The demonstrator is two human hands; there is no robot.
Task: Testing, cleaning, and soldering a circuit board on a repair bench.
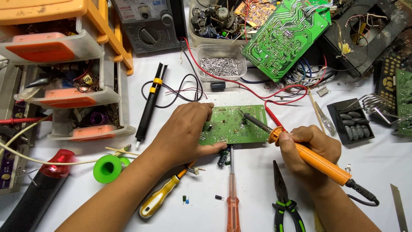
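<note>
The small green circuit board lies flat on the white table, near the middle of the scene, with its solder side up. The left hand rests on the board's left part, palm down; its fingers are spread over the far-left corner and its thumb presses along the near edge, pinning the board rather than closing around it. The right hand is wrapped around the orange handle of a soldering iron, fingers closed in a pen-like grip. The iron's dark tip reaches left and far onto the board, touching it near its middle.

Just near of the board lie a thin orange-handled screwdriver, pointing away from the person, and a few loose small components. A yellow-handled screwdriver lies under the left wrist, and pliers with black and green grips lie near the right wrist. Left of the board are a black desoldering pump and, nearer, a green spool. Far left stands an orange and clear drawer unit. At the far edge sit a multimeter, a clear tub of metal bits and a larger green circuit board. A red wire runs from the multimeter past the board's right end.
</note>
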